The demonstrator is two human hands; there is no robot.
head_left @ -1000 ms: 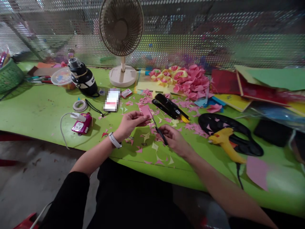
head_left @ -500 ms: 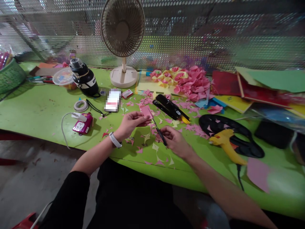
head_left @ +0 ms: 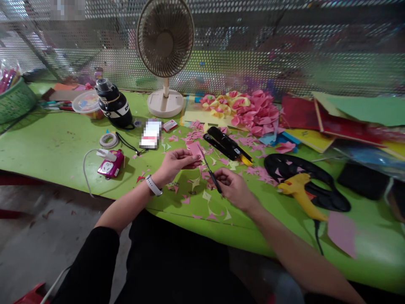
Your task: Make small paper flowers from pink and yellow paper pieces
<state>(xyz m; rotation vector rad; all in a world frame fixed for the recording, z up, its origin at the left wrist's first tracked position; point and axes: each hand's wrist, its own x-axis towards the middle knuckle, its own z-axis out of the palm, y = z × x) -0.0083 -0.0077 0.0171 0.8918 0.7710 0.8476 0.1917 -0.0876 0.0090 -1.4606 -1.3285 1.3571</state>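
Observation:
My left hand [head_left: 179, 164] pinches a small piece of pink paper [head_left: 195, 149] between thumb and fingers, above the green table. Closed round the dark handles of a pair of scissors [head_left: 215, 181] is my right hand [head_left: 232, 185]. The scissor blades point up and to the left and lie against the right edge of the pink paper. Pink and cream paper scraps [head_left: 196, 182] are strewn on the table below both hands. Just beyond them lies a black stapler [head_left: 226, 143].
Folded pink and yellow paper flowers [head_left: 257, 112] are heaped at the back. A fan [head_left: 165, 103], a black bottle [head_left: 115, 105] and a phone [head_left: 151, 134] stand or lie left of them. At right are a yellow glue gun [head_left: 299, 192] and a black tray [head_left: 338, 192].
The view has shifted very slightly. Both hands keep their holds on the pink paper and the scissors, with hardly any visible movement.

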